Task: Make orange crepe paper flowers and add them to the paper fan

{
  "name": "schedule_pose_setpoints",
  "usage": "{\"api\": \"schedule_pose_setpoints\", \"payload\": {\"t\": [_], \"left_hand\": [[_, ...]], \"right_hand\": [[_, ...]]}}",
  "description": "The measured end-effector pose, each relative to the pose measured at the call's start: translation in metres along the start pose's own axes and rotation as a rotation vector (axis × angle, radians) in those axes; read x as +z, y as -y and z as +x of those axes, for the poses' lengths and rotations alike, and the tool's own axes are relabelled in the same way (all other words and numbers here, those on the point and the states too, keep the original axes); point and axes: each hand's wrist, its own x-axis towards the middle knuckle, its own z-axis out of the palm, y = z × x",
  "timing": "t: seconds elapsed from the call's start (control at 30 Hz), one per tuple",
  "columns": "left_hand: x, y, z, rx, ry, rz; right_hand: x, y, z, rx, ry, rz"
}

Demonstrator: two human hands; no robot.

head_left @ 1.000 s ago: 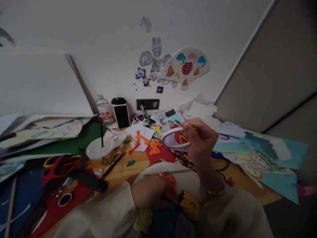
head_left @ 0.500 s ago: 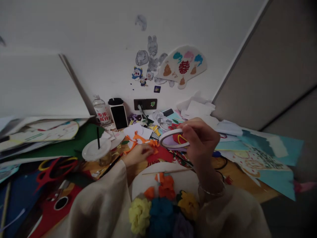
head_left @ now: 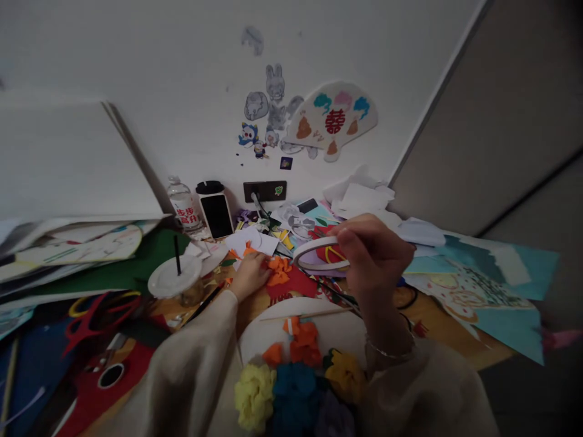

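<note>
My right hand (head_left: 371, 258) is raised over the desk, closed on a white roll of tape (head_left: 316, 253) held out flat to its left. My left hand (head_left: 250, 274) reaches forward onto the desk, its fingers on orange paper pieces (head_left: 279, 271) that lie on a red paper sheet (head_left: 296, 284). In front of me lies a white fan-shaped board (head_left: 339, 332) carrying crumpled paper flowers, orange (head_left: 303, 341), yellow (head_left: 254, 396) and blue (head_left: 296, 388).
Lidded plastic cup with a straw (head_left: 175, 276) stands at left, with a water bottle (head_left: 183, 205) and a phone (head_left: 217, 215) behind it by the wall. Red paper cut-outs (head_left: 98, 306) and stacked sheets crowd the left; blue papers (head_left: 483, 285) lie at right.
My left hand left the flower board near my body and reached forward to the orange paper pieces. The right hand stayed raised with the tape roll.
</note>
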Motion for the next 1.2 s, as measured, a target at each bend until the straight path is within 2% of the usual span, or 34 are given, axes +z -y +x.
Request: {"api": "schedule_pose_setpoints", "payload": {"t": [0.23, 0.53, 0.63, 0.73, 0.87, 0.97, 1.0, 1.07, 1.1, 1.2], "left_hand": [[0.007, 0.004, 0.011, -0.011, -0.016, 0.072], [-0.002, -0.008, 0.009, -0.063, 0.025, -0.139], [-0.01, -0.013, 0.01, -0.084, 0.034, -0.202], [-0.027, -0.022, 0.008, -0.06, 0.074, -0.268], [-0.055, -0.047, -0.005, 0.077, 0.295, -0.386], [-0.067, -0.069, -0.019, 0.226, 0.683, -0.51], [-0.068, -0.073, -0.022, 0.282, 0.849, -0.556], [-0.065, -0.074, -0.024, 0.333, 1.012, -0.562], [-0.063, -0.071, -0.024, 0.334, 1.02, -0.535], [-0.054, -0.053, -0.018, 0.255, 0.843, -0.456]], "right_hand": [[-0.002, -0.001, 0.002, -0.011, -0.015, -0.036], [-0.001, 0.0, 0.002, -0.032, 0.01, -0.014], [-0.002, 0.0, 0.002, -0.041, -0.001, -0.027], [-0.003, 0.001, 0.002, -0.027, -0.014, -0.027], [-0.004, 0.002, 0.003, -0.033, -0.007, -0.032], [-0.003, 0.003, 0.002, -0.037, 0.011, -0.046], [-0.003, 0.003, 0.002, -0.034, 0.015, -0.052], [-0.003, 0.004, 0.002, -0.03, 0.017, -0.062], [-0.004, 0.004, 0.002, -0.029, 0.014, -0.064], [-0.005, 0.005, 0.002, -0.037, -0.006, -0.054]]}}
